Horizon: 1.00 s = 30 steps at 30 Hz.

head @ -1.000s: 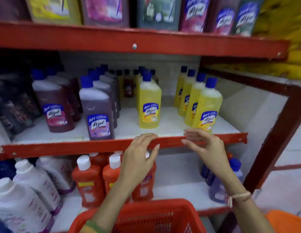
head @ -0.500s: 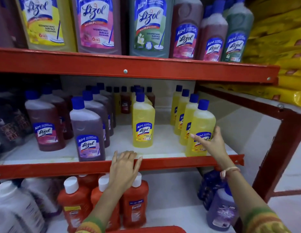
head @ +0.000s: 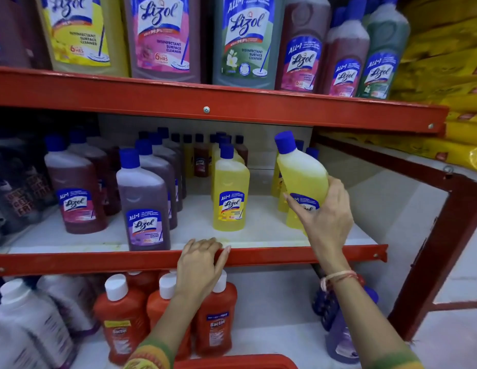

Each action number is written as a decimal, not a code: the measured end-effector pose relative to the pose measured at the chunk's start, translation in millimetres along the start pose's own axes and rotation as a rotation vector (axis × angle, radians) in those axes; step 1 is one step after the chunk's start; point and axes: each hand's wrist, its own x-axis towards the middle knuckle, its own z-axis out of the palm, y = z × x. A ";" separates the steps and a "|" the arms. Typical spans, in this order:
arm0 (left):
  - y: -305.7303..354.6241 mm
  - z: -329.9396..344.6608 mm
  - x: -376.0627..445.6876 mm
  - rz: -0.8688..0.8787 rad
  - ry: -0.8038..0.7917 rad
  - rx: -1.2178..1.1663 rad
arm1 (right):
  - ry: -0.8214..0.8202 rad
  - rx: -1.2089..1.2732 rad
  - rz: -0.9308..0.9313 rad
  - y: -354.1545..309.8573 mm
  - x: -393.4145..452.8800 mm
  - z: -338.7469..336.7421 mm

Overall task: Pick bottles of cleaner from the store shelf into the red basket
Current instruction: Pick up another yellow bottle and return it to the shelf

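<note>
Fingers (head: 298, 206) of the right hand (head: 325, 219) wrap around the lower body of a yellow Lizol bottle (head: 301, 179), closed on it over the blue label, thumb on the right side. The bottle is tilted, its blue cap (head: 285, 142) leaning up and to the left, and its base is hidden behind the hand, so I cannot tell whether it is clear of the middle shelf (head: 258, 233). It is translucent plastic filled with bright yellow liquid. Just behind it stand more yellow bottles of the same row (head: 281, 198), mostly hidden. A thread bracelet (head: 338, 276) circles the right wrist.

The left hand (head: 200, 262) holds nothing; it lies palm down on the red front rail (head: 72, 262) of the middle shelf, fingers loosely curled over the edge.

Further left on the white shelf board stands an upright yellow bottle (head: 230, 193), then a purple Lizol bottle (head: 144, 203) at the front edge, and a maroon one (head: 75, 193) beyond it, each with a blue cap and full of liquid.

Below, orange Bactin bottles (head: 216, 320) with white caps stand in a cluster, with white bottles (head: 27, 323) to the left. Above, large Lizol jugs (head: 248, 41) line the top shelf.

The red basket (head: 237, 362) shows only its rim at the bottom edge of the view; its contents are out of sight.
</note>
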 end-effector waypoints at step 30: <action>-14.7 -1.4 1.0 0.127 -0.154 0.057 | -0.739 1.348 0.576 -35.8 -29.4 -51.1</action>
